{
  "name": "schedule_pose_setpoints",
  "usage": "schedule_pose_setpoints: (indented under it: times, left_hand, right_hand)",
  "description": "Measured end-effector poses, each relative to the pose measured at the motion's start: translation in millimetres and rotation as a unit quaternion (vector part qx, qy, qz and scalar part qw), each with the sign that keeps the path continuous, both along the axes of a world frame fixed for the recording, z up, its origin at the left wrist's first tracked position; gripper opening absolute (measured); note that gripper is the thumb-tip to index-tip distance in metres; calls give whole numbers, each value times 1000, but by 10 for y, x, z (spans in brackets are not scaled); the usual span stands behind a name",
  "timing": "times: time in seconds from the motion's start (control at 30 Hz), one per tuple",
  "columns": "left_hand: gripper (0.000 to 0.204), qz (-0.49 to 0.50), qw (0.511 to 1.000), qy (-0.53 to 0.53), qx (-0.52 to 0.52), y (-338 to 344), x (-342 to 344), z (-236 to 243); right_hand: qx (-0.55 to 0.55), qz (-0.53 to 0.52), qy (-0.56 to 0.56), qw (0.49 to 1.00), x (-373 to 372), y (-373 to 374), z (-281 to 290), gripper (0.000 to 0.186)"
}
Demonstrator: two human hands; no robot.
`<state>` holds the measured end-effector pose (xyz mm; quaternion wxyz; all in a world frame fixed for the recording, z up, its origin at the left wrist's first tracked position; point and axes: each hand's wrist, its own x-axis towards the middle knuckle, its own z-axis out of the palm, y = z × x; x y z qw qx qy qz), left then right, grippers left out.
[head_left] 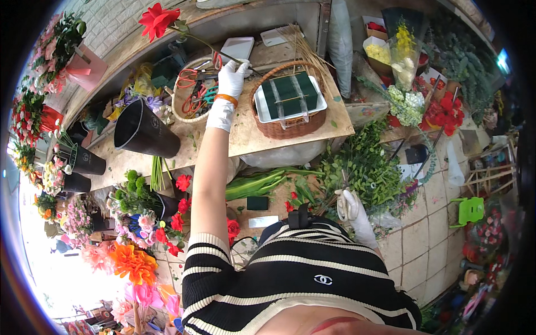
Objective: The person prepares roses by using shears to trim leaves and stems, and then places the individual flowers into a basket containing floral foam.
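My left hand (pixel 231 81), in a white glove with an orange band at the wrist, reaches over the wooden table. Its fingers are closed on the long stem of a red rose (pixel 159 22), whose bloom tilts up to the far left. Held low near my waist, my right hand (pixel 350 206) is gloved too and closed around pale-handled scissors (pixel 340 202); their thin blades point away from me, against leafy green stems (pixel 363 162). Beside my left hand, an oval basket (pixel 178 106) holds several scissors with red and teal handles. A wicker basket (pixel 287 125) carries a white tray with a wired green foam block (pixel 290 94).
A black bucket (pixel 146 131) stands at the table's left. Thin sticks (pixel 307 47) and white trays (pixel 237 47) lie at the back. Flower buckets crowd the left side; wrapped bouquets (pixel 403 50) stand at the right. A green stool (pixel 469 211) is on the tiled floor.
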<state>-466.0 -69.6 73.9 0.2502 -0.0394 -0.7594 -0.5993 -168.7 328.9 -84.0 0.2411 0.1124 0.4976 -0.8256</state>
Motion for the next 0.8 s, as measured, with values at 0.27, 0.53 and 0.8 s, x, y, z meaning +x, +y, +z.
schedule_pose_setpoints:
  times: [0.27, 0.53, 0.8]
  left_hand:
    - [20, -3, 999, -18, -43, -47, 31, 27]
    - [16, -4, 999, 6, -52, -9, 5, 8]
    - [21, -13, 998, -38, -50, -28, -32, -87]
  right_hand:
    - [25, 0, -10, 1000, -53, 0, -50, 39]
    - [25, -4, -20, 999, 18, -45, 112, 38]
    - [19, -2, -29, 999, 70, -100, 223, 38]
